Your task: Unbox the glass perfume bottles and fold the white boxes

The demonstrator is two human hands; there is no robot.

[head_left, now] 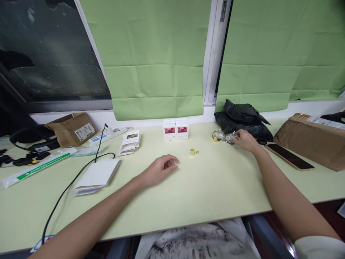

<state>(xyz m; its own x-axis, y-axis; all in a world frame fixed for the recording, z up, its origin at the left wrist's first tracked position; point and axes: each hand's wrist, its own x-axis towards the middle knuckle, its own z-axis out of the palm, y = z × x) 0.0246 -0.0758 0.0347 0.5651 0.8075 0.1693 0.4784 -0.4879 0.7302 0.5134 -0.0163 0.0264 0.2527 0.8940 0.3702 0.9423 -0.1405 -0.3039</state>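
Observation:
My right hand (245,140) is at the back right of the table, its fingers closed on the edge of a round clear glass perfume bottle (230,139). A second round bottle (219,134) with a gold-coloured neck is just left of it, and a gold cap (216,139) is in front of that one. Loosely curled, with a gap between thumb and fingers, my left hand (161,169) rests over the middle of the table and holds nothing. Beyond its fingertips stand another gold cap (192,152) and a tiny gold piece (197,152).
White boxes with pink pictures (175,132) stand near the wall. Flattened white cartons (98,174), a black cable (63,196) and an open brown box (70,130) are on the left. A black plastic bag (242,120), a phone (289,157) and a brown parcel (309,140) lie right.

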